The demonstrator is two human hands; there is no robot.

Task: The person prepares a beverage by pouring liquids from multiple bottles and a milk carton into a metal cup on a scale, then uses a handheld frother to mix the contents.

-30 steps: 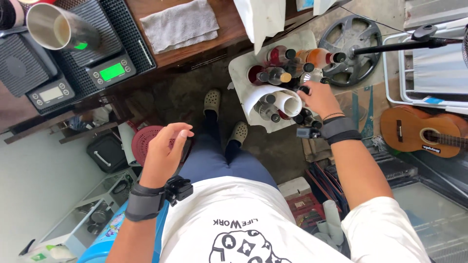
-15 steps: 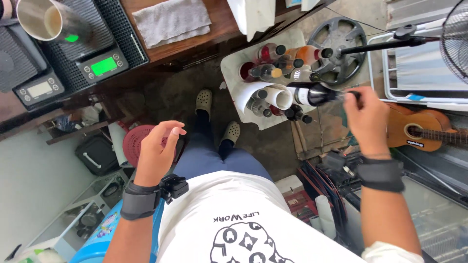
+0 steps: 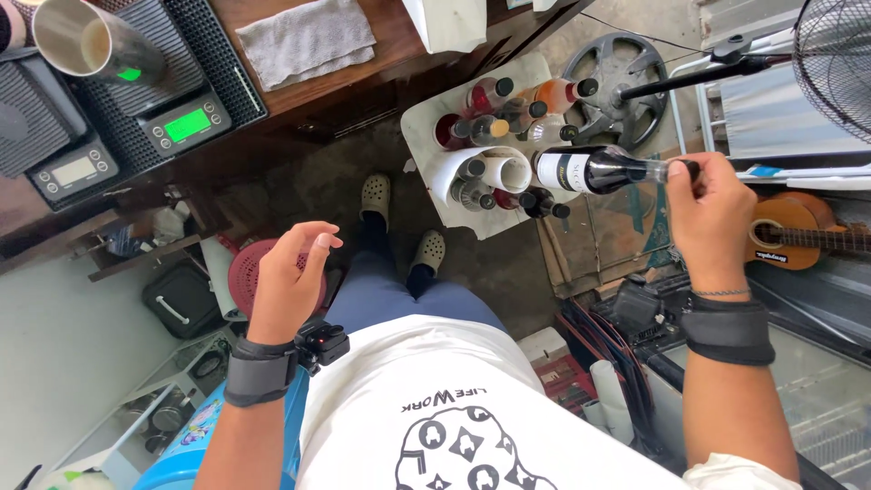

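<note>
left hand (image 3: 288, 277): empty, fingers loosely curled, hovering above red basket (image 3: 243, 272)
right hand (image 3: 710, 210): pinching neck of dark glass bottle (image 3: 590, 170), held sideways in the air
bottle cluster (image 3: 494, 136): standing on white tray (image 3: 417, 127) on the floor, just beyond the held bottle
surface (image 3: 299, 86): grey cloth (image 3: 307, 38), two scales (image 3: 186, 124)

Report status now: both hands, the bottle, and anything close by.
Right hand grips dark bottle by its neck, held roughly level. Left hand open, empty, above red basket. Cluster of bottles on white stand directly beneath the dark bottle.
</note>
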